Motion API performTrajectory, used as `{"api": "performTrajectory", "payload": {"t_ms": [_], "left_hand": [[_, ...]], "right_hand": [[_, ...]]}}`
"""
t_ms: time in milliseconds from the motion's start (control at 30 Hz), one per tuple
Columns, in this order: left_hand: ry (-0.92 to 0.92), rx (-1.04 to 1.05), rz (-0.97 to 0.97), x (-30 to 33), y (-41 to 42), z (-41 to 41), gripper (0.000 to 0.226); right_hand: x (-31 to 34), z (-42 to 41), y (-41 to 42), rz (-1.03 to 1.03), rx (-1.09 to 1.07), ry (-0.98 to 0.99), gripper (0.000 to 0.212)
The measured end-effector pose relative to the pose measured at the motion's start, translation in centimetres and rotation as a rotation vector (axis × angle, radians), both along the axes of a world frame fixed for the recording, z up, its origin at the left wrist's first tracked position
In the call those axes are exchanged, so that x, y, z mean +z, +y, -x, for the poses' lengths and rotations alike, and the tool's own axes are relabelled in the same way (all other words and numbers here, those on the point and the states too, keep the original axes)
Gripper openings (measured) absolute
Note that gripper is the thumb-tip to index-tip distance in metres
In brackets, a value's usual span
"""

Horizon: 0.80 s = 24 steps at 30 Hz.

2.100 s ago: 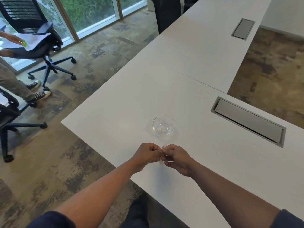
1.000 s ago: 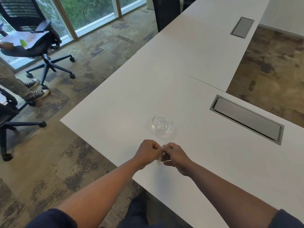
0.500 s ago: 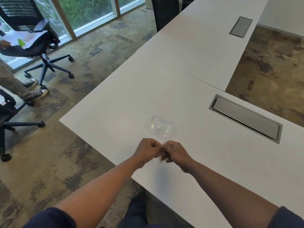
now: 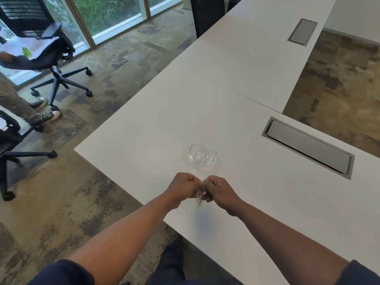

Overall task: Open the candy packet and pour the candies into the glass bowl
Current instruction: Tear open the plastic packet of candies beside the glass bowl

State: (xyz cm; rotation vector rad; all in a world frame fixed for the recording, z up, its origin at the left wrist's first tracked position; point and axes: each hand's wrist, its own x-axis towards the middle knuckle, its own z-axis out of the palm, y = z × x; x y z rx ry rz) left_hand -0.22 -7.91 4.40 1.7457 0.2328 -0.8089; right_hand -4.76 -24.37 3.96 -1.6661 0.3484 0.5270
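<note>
Opening step: left hand [image 4: 184,187] and right hand [image 4: 219,190], fists together, pinch the small clear candy packet [image 4: 199,197] above the worktop [image 4: 144,140], just short of the empty glass bowl [image 4: 202,154]; next, probably tear apart, then tip over the bowl.

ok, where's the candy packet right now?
Head view, lower centre: the candy packet is pinched between the left hand and right hand, just on the near side of the glass bowl.
</note>
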Motion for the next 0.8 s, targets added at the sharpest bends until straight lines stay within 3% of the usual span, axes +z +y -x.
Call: {"api": "performTrajectory", "payload": {"t_ms": [200, 333, 433, 567, 800], "left_hand": [[0.054, 0.050, 0.012, 0.2, 0.0, -0.3, 0.015], [-0.007, 0.057, -0.001, 0.2, -0.4, 0.0, 0.013], [-0.019, 0.006, 0.027, 0.6, -0.5, 0.0, 0.003], [0.011, -0.122, -0.019, 1.2, -0.2, -0.2, 0.019], [-0.006, -0.128, -0.106, 0.9, -0.4, -0.2, 0.013]], "right_hand": [[0.0, -0.3, -0.1, -0.054, -0.017, -0.001, 0.029], [-0.2, -0.2, -0.2, -0.108, -0.079, 0.000, 0.029], [-0.4, -0.2, -0.2, -0.147, -0.146, 0.016, 0.029], [-0.6, -0.1, -0.5, -0.144, -0.193, 0.034, 0.031], [-1.1, 0.3, -0.6, -0.211, -0.245, 0.072, 0.034]]}}
